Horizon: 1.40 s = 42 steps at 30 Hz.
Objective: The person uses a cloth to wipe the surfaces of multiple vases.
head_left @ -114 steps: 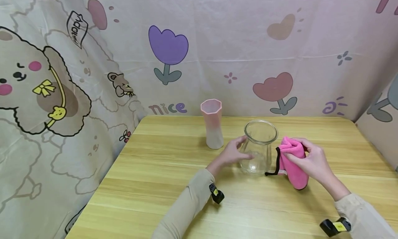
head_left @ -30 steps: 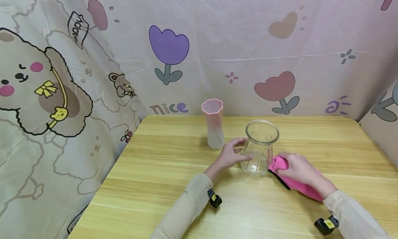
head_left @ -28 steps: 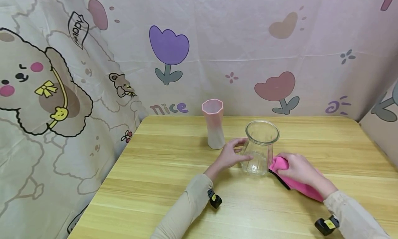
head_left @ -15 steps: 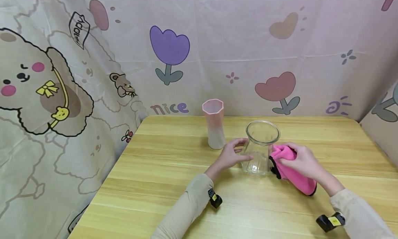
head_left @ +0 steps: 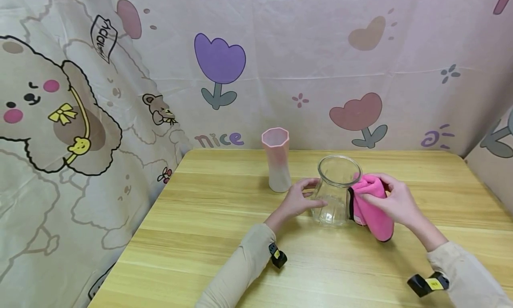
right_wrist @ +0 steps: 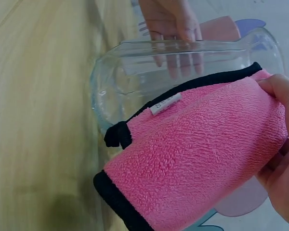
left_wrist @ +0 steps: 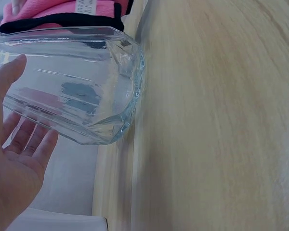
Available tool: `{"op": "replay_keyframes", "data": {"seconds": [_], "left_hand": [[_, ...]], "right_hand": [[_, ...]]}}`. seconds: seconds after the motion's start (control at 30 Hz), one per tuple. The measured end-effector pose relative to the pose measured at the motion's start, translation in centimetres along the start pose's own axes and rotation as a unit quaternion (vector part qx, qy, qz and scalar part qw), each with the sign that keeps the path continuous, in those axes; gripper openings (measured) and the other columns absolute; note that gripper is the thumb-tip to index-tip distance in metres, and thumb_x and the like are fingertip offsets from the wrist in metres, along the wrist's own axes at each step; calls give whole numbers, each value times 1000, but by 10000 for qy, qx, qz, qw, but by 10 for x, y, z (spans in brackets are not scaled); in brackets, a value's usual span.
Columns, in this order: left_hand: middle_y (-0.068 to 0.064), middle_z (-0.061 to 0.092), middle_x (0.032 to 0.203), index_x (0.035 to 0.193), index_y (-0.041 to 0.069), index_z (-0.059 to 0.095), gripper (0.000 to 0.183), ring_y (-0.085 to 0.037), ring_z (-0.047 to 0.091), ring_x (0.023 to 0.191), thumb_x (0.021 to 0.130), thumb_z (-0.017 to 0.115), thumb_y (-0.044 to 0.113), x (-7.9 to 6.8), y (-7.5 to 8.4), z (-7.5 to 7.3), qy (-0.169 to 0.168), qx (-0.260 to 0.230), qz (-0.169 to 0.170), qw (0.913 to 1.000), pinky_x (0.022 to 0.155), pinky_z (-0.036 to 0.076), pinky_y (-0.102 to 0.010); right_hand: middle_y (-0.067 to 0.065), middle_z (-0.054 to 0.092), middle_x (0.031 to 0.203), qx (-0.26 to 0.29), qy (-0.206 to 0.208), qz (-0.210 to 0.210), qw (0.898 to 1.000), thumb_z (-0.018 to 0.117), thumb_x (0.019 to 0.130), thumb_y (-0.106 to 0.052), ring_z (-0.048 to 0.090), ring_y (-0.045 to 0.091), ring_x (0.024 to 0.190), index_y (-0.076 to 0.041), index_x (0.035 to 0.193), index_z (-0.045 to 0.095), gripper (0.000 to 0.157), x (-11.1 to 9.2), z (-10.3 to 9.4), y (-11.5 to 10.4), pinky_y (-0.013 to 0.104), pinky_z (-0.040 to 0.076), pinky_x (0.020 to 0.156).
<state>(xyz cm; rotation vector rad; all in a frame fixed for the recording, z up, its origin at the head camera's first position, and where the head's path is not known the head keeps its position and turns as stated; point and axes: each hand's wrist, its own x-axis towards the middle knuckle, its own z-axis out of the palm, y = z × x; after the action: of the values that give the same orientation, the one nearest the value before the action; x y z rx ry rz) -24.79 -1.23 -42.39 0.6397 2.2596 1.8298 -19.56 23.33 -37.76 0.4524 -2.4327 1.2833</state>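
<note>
A clear glass vase with a wide round rim stands upright on the wooden table. My left hand holds its left side, thumb in front and fingers behind; the left wrist view shows this hand around the faceted glass. On the other side, my right hand grips a pink cleaning cloth with black edging, bunched at the top and hanging down. The cloth lies against or very close to the vase's right side in the right wrist view, its white label showing.
Left of the glass vase and a little behind it stands a tall pink-and-white vase. The wooden table reaches back to a printed fabric backdrop. Another patterned cloth hanging borders the left side.
My right hand has slid the pink cloth up along the glass vase's right side from near its base to below the rim. The left hand and both vases stay in place.
</note>
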Motion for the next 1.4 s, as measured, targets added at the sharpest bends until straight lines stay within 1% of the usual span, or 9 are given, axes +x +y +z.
{"op": "replay_keyframes", "data": {"seconds": [0.1, 0.4, 0.67, 0.8, 0.87, 1.0, 1.1, 1.23, 1.4], "left_hand": [[3, 52, 122, 126, 8, 50, 63, -10, 50, 111, 70, 78, 11, 0, 0, 0, -10, 28, -4, 10000, 93, 43, -19], [3, 53, 121, 126, 8, 50, 62, -12, 50, 112, 70, 78, 11, 1, 0, 1, -12, 25, 28, 10000, 93, 43, -20], [5, 53, 120, 125, 8, 50, 62, -12, 50, 111, 70, 78, 12, 1, -1, 1, 0, 54, 0, 10000, 93, 43, -19], [6, 53, 119, 125, 9, 51, 62, -10, 50, 110, 69, 79, 13, 1, -1, 1, 24, 70, -43, 10000, 92, 43, -18], [5, 53, 119, 125, 9, 51, 62, -11, 50, 111, 69, 79, 13, 1, 0, 1, 15, 62, -15, 10000, 92, 43, -19], [2, 53, 120, 125, 8, 51, 61, -15, 50, 112, 70, 78, 12, 0, 0, 1, -22, 26, 63, 10000, 93, 44, -20], [3, 53, 120, 125, 8, 51, 61, -12, 50, 111, 70, 78, 12, 1, -1, 1, -7, 27, 51, 10000, 92, 44, -20], [6, 54, 118, 125, 9, 51, 62, -7, 51, 108, 69, 79, 12, 1, -2, 0, 34, 18, 5, 10000, 92, 44, -18], [7, 54, 116, 125, 9, 52, 62, -5, 51, 107, 69, 79, 12, 2, -2, 0, 46, -6, -17, 10000, 91, 44, -18]], "right_hand": [[-32, 52, 94, 42, 104, 13, 9999, 75, 71, -3, 52, -5, 75, 1, 110, 59, 43, 1, -3, -2, 11, 46, 55], [-29, 54, 94, 242, 327, -17, 9992, 75, 70, 0, 51, -4, 76, 3, 111, 57, 45, 1, -10, -4, 11, 43, 53], [-28, 56, 92, 305, 391, -108, 9987, 75, 68, 3, 53, -7, 79, 6, 109, 58, 45, 2, -7, -5, 8, 45, 58], [-29, 55, 93, 151, 323, -135, 9993, 77, 67, 1, 53, -9, 80, 2, 107, 60, 44, 2, -2, -3, 7, 46, 59], [-25, 57, 93, 14, 225, -151, 9996, 78, 67, -1, 52, -9, 81, 0, 106, 61, 43, 1, 2, -2, 7, 47, 59], [1, 65, 94, -218, 12, -126, 9997, 78, 68, -4, 53, -8, 76, -2, 105, 61, 41, 0, 7, 2, 9, 48, 59], [16, 64, 94, -381, -189, -87, 9991, 76, 70, -6, 52, -6, 72, -1, 107, 60, 41, -1, 9, 5, 11, 47, 56], [19, 64, 93, -540, -475, -108, 9974, 74, 71, -4, 51, -3, 69, 2, 108, 59, 41, -2, 10, 9, 14, 47, 54], [15, 64, 87, -900, -665, -130, 9936, 75, 70, -7, 51, 2, 66, 2, 107, 60, 41, -4, 11, 13, 18, 47, 52]]}}
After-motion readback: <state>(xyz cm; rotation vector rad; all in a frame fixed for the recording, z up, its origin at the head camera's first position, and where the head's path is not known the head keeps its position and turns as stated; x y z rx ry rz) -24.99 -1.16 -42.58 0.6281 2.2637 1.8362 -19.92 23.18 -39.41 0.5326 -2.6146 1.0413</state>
